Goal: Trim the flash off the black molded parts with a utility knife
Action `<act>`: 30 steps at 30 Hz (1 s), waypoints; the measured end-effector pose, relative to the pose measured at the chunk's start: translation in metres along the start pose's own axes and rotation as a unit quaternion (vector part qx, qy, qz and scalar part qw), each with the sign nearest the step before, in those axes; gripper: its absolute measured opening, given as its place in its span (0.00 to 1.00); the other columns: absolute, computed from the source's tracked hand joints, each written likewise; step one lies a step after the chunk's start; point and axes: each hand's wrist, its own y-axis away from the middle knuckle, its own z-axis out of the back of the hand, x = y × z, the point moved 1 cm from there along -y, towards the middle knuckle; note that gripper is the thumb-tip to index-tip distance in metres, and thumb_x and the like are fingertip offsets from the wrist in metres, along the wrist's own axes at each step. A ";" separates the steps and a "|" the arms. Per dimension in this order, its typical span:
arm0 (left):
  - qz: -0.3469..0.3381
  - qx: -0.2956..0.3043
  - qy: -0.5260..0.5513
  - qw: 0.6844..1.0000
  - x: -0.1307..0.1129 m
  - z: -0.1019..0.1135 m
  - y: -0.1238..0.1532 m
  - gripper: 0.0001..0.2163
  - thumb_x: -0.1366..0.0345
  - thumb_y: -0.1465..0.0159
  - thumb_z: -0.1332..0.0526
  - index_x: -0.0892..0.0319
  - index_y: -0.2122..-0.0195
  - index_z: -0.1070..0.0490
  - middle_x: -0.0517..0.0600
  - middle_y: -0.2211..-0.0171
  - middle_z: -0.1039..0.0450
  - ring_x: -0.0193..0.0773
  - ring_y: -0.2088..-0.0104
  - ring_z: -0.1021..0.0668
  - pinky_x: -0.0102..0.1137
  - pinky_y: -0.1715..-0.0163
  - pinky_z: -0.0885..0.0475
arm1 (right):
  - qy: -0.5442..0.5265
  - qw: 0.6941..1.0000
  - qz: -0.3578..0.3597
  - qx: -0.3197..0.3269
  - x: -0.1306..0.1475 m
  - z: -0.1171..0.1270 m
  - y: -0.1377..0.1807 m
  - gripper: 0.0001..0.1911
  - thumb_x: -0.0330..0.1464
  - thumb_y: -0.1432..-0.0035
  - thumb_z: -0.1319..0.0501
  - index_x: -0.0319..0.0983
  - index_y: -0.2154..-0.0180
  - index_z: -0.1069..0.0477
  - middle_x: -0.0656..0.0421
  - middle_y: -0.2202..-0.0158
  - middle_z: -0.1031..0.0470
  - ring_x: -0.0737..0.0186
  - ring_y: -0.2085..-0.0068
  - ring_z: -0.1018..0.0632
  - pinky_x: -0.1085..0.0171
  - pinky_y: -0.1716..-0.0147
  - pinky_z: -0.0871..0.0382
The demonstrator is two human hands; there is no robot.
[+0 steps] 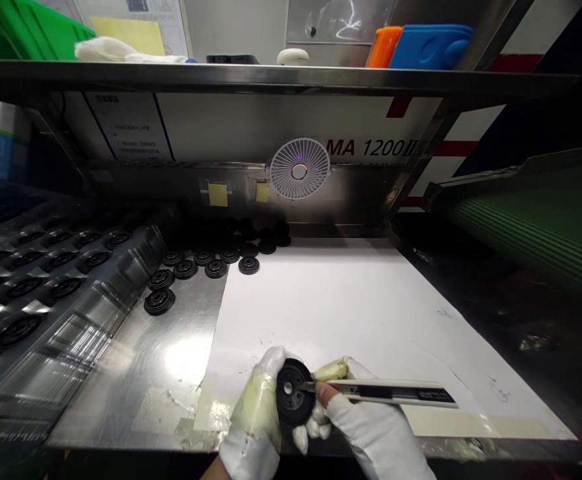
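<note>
A round black ribbed part (295, 408) is held upright near the table's front edge, its face turned toward me. My left hand (257, 413), in a white glove with yellowed tape over it, grips the part from the left. My right hand (365, 413), also gloved in white with the thumb tip bare, is closed on a utility knife (401, 392). The knife's blade tip reaches the face of the black part; whether it cuts there I cannot tell. White gloved fingertips show beneath the part's right side. A white sheet (321, 300) lies under both hands.
Several similar black parts (185, 269) stand at the table's back left. Stacked clear trays (95, 320) holding more parts fill the left. A small fan (299, 169) hangs below the metal shelf (251, 79). A green ribbed surface (545, 213) is at right.
</note>
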 end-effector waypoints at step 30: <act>0.021 0.008 0.036 0.999 0.008 0.008 -0.010 0.27 0.42 0.46 0.50 0.66 0.77 0.32 0.56 0.86 0.32 0.37 0.85 0.29 0.24 0.92 0.46 | -0.015 0.999 0.013 -0.027 -0.006 -0.001 -0.003 0.22 0.48 0.67 0.30 0.39 0.84 0.34 0.64 0.85 0.35 0.66 0.81 0.33 0.64 0.76 0.32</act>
